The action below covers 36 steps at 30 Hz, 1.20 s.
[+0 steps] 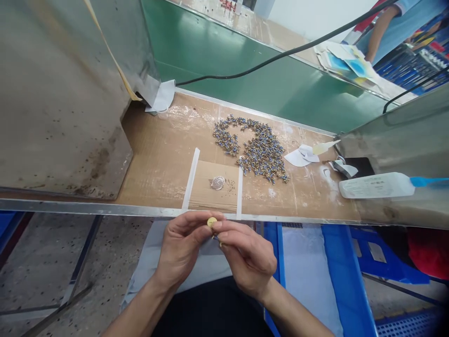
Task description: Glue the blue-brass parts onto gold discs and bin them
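My left hand (180, 245) is closed, its thumb and index finger pinching a small round yellow disc (211, 222) just in front of the bench edge. My right hand (247, 252) meets it there, fingertips pressed together by the disc. A small blue-and-gold metal piece (216, 238) shows under the right fingertips, partly hidden. Beyond the hands, a brown cardboard pad (199, 192) carries a clear, shiny round blob (218, 183) and tiny dark specks. Behind it lies a spread-out pile of small blue-and-gold metal pieces (264, 150).
White tape strips (191, 180) flank the pad. To the right are a yellowish nozzle bottle (324, 147) on white paper and a lying white bottle (377, 186) with a blue tip. A metal housing (59, 103) stands left. A black cable (245, 72) crosses above. Another person's arm (380, 32) shows far right.
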Tool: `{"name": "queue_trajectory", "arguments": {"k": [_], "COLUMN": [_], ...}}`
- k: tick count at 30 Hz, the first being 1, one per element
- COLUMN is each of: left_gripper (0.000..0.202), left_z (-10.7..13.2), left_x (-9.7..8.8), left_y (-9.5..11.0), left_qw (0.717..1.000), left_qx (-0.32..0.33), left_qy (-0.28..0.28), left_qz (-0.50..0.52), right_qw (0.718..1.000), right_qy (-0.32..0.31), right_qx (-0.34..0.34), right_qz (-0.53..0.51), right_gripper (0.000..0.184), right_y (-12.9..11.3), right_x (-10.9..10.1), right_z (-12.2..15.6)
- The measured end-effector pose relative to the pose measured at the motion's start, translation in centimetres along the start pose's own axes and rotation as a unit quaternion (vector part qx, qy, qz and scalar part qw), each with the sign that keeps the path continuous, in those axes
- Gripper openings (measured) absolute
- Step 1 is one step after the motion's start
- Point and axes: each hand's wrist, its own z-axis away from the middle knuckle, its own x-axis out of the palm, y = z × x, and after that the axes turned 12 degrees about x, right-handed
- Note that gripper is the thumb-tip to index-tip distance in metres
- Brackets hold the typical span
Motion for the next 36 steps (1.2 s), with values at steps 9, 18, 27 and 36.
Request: {"name": "queue_trajectory", "arguments": {"k": [9, 18, 27, 36], "left_gripper": [0.022, 0.012, 0.013, 0.01], "left_z": [-1.1, -2.2, -2.0, -1.7], "left_x": [-0.5, -1.6, -1.8, -1.9], "left_y": [-0.1, 0.0, -1.4, -1.7], "left_qw": [0.998, 0.997, 0.996, 0.997], "left_qx": [0.011, 0.025, 0.05, 0.054], "left_qy": [0.015, 0.043, 0.07, 0.062], "left_qz": [0.064, 0.059, 0.014, -0.001], "right_qw": [0.993, 0.99, 0.976, 0.95], "right_qy": [0.047, 0.051, -0.024, -0.112], "right_qx": [0.108, 0.122, 0.003, -0.094], "right_qz": [-0.013, 0.04, 0.219, 0.276], "right_gripper": [0.031, 0.015, 0.021, 0.027], "right_y": [0.4, 3.5, 5.3, 5.6], "right_x": [-2.0, -3.1, -4.4, -5.2], "right_z": [-1.3, -6.2, -9.5, -10.8]}}
